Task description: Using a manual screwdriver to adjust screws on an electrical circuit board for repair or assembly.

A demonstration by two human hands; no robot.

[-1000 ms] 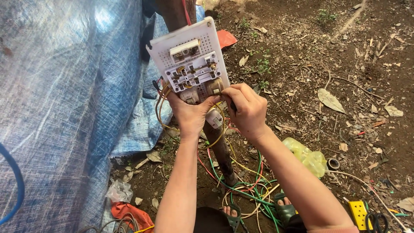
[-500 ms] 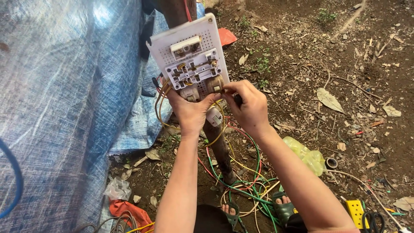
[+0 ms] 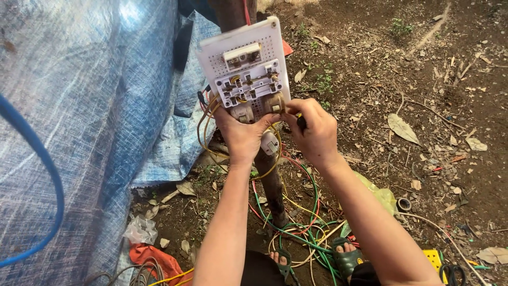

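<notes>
A white perforated switch board with several sockets and switch backs mounted on it is turned so its wiring side faces me. My left hand grips its lower edge from below. My right hand is closed around a dark-handled tool, likely a screwdriver, whose tip sits at a terminal near the board's lower right corner. Yellow wires loop out of the board's left side and below it.
A wooden post stands behind the board. Green, red and yellow wires lie tangled on the dirt by my sandalled feet. A blue tarp hangs at left with a blue cable. A yellow tool lies at bottom right.
The board and both hands have shifted slightly; my right hand has stayed at the board's lower right corner with the tool.
</notes>
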